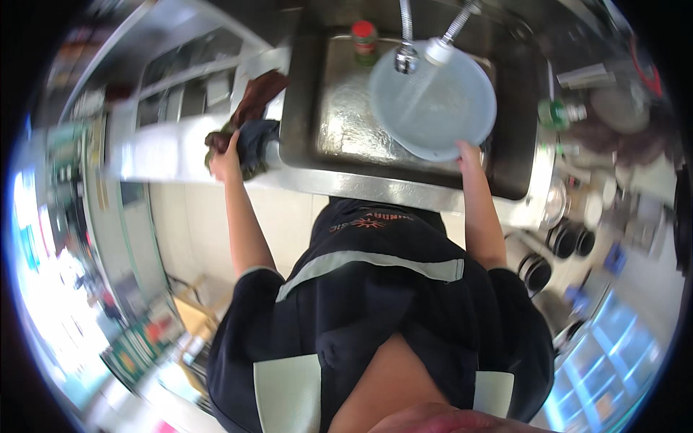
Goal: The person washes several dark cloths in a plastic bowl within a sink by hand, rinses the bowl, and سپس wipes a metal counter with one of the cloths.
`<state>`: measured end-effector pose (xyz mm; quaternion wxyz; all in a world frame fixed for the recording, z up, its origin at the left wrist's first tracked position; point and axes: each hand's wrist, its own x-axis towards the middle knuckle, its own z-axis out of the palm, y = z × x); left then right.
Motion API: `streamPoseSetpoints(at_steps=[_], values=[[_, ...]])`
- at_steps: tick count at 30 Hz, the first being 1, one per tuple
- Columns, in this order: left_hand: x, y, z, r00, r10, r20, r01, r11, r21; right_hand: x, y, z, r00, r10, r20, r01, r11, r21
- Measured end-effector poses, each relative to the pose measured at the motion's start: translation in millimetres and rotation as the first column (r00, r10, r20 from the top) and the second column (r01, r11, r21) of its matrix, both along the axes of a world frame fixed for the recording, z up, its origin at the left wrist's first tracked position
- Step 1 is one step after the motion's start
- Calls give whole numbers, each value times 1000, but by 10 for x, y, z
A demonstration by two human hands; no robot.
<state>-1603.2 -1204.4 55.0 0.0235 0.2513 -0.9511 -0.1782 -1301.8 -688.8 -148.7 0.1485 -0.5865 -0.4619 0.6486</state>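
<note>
My left hand (226,162) is closed around a bundle of dark cloths (253,142) on the metal counter left of the sink. A brown cloth (261,96) stretches away from the bundle toward the back. My right hand (469,153) grips the near rim of a pale blue round plastic basin (433,108). The basin stands in the stainless steel sink (344,127). From a white-headed hose faucet (438,51), a stream of water runs into it. A second, chrome spray head (406,58) hangs over the basin's far side.
A red-capped jar (365,43) stands at the back left of the sink. To the right are a green bottle (552,113) and dark round pots (562,240) lower down. The sink's front edge (373,187) runs along my apron (373,230).
</note>
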Motion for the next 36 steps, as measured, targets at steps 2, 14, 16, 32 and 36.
streamPoseSetpoints(at_steps=[2,14,16,32,36], values=[[11,-198,-53,997,10,74,-14,998,62,-275,-568,488,997,64,-51,-68,994,-82],[-109,-815,-232,956,-249,-155,293,842,454,11,-617,1509,999,23,47,-18,994,-112],[-179,-952,-185,968,-229,-100,250,897,365,-245,-679,1301,998,-37,45,41,994,-98],[-85,442,60,734,-446,-512,675,400,620,-75,-576,2236,690,-61,722,-607,494,622],[255,1604,-348,558,-800,-219,420,45,906,24,-823,2620,646,-174,743,-659,365,658]])
